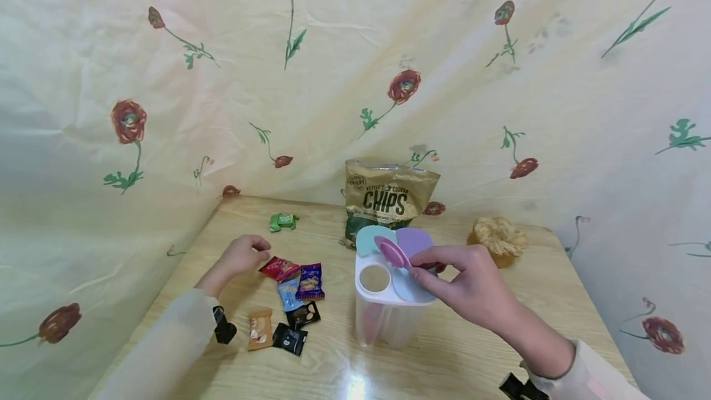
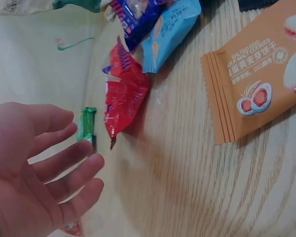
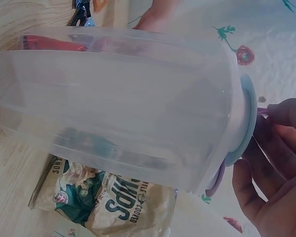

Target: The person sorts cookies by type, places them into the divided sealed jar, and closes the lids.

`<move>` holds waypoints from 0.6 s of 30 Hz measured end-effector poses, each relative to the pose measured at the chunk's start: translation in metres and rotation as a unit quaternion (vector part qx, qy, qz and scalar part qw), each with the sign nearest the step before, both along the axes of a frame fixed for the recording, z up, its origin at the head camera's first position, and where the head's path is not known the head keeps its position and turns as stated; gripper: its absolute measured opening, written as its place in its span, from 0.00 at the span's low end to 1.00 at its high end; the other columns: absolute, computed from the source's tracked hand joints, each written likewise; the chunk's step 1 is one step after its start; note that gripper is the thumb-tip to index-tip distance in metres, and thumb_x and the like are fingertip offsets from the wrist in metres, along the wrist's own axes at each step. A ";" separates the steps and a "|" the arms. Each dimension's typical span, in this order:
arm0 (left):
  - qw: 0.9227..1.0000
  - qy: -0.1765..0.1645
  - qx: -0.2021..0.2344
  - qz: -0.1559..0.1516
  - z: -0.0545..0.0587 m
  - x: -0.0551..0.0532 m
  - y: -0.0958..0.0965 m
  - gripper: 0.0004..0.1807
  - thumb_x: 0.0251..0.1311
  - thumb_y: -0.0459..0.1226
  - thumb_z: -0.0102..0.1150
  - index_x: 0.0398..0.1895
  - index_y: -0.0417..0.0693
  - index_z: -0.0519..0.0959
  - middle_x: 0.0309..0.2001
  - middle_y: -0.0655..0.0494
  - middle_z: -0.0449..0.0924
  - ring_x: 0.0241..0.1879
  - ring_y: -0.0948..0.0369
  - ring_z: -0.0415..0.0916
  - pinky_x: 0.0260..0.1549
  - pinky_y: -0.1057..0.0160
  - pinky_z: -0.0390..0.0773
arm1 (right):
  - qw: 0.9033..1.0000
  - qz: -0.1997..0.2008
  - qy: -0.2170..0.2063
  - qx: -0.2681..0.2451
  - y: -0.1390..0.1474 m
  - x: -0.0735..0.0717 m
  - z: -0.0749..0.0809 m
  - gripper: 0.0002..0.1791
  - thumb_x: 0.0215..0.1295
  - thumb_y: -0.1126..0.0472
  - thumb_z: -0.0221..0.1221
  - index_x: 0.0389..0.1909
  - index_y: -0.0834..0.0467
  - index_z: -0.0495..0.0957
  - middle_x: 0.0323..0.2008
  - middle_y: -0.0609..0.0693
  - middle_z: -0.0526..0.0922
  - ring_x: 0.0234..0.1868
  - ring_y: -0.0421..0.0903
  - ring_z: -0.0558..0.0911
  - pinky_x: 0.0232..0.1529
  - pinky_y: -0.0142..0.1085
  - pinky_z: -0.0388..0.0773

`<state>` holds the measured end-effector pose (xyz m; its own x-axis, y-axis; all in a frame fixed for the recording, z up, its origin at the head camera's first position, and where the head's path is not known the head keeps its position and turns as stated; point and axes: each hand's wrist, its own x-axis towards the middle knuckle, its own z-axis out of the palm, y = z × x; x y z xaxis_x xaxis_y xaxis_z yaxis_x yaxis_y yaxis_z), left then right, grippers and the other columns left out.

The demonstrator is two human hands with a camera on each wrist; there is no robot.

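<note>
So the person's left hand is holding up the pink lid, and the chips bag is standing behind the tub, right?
Not quite: it's the person's right hand that is holding up the pink lid, as the head view shows. The chips bag is standing behind the tub, just as you said.

Pale off-white long sleeves [image 1: 158,341], left and right, each with a small, black, boxy wrist-worn device [image 1: 224,329].
</note>
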<state>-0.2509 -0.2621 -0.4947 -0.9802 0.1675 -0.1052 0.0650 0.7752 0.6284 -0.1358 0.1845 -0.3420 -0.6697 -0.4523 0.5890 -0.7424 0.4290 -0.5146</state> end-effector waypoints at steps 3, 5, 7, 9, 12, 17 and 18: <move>1.000 -0.008 0.000 -0.002 -0.002 -0.005 0.003 0.16 0.67 0.34 0.61 0.54 0.33 0.81 0.51 0.37 0.83 0.51 0.44 0.80 0.48 0.46 0.80 | 1.000 0.001 -0.008 -0.001 0.001 0.000 0.001 0.14 0.55 0.71 0.74 0.37 0.49 0.90 0.32 0.42 0.90 0.33 0.34 0.86 0.31 0.24 0.80; 1.000 -0.011 -0.004 -0.006 -0.003 -0.007 0.006 0.18 0.64 0.34 0.64 0.54 0.32 0.81 0.52 0.35 0.82 0.52 0.41 0.79 0.50 0.45 0.80 | 1.000 0.000 -0.014 -0.001 0.002 0.000 0.001 0.14 0.56 0.71 0.73 0.38 0.49 0.90 0.32 0.43 0.90 0.33 0.35 0.86 0.31 0.24 0.81; 1.000 -0.015 -0.003 -0.013 -0.003 -0.008 0.010 0.19 0.62 0.34 0.65 0.54 0.31 0.80 0.52 0.32 0.81 0.54 0.39 0.78 0.51 0.43 0.79 | 1.000 -0.001 -0.020 -0.001 0.002 0.000 0.001 0.13 0.56 0.70 0.73 0.38 0.50 0.90 0.32 0.43 0.90 0.33 0.34 0.86 0.30 0.24 0.81; 1.000 -0.020 -0.009 -0.020 -0.003 -0.008 0.014 0.20 0.62 0.34 0.67 0.54 0.32 0.80 0.53 0.32 0.81 0.55 0.38 0.78 0.53 0.42 0.79 | 1.000 -0.002 -0.024 -0.002 0.003 0.000 0.001 0.13 0.57 0.70 0.73 0.38 0.50 0.90 0.32 0.44 0.90 0.33 0.35 0.86 0.29 0.25 0.81; 0.999 -0.030 -0.030 -0.022 -0.004 -0.007 0.021 0.21 0.62 0.35 0.68 0.55 0.31 0.79 0.53 0.33 0.81 0.54 0.39 0.79 0.53 0.42 0.79 | 0.999 -0.004 -0.032 -0.005 0.005 0.001 0.001 0.13 0.57 0.71 0.72 0.38 0.50 0.90 0.33 0.45 0.91 0.33 0.35 0.86 0.28 0.25 0.81; 0.995 -0.059 -0.075 0.017 0.000 -0.004 0.026 0.23 0.61 0.39 0.70 0.52 0.29 0.80 0.49 0.35 0.83 0.48 0.44 0.81 0.48 0.47 0.81 | 0.999 -0.009 -0.043 -0.010 0.007 0.001 0.000 0.13 0.58 0.71 0.72 0.38 0.50 0.90 0.34 0.47 0.91 0.33 0.35 0.86 0.27 0.26 0.81; 0.994 -0.066 -0.079 0.023 0.000 -0.005 0.026 0.21 0.61 0.39 0.70 0.48 0.29 0.81 0.43 0.38 0.84 0.42 0.46 0.81 0.44 0.50 0.81 | 0.999 -0.010 -0.044 -0.010 0.008 0.001 0.000 0.13 0.58 0.71 0.72 0.38 0.50 0.90 0.34 0.47 0.91 0.33 0.35 0.87 0.27 0.26 0.81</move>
<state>-0.2558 -0.2361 -0.4942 -0.9626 0.0932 -0.2543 -0.0479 0.8655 0.4986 -0.1348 0.1923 -0.3423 -0.7286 -0.4269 0.5356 -0.6847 0.4328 -0.5864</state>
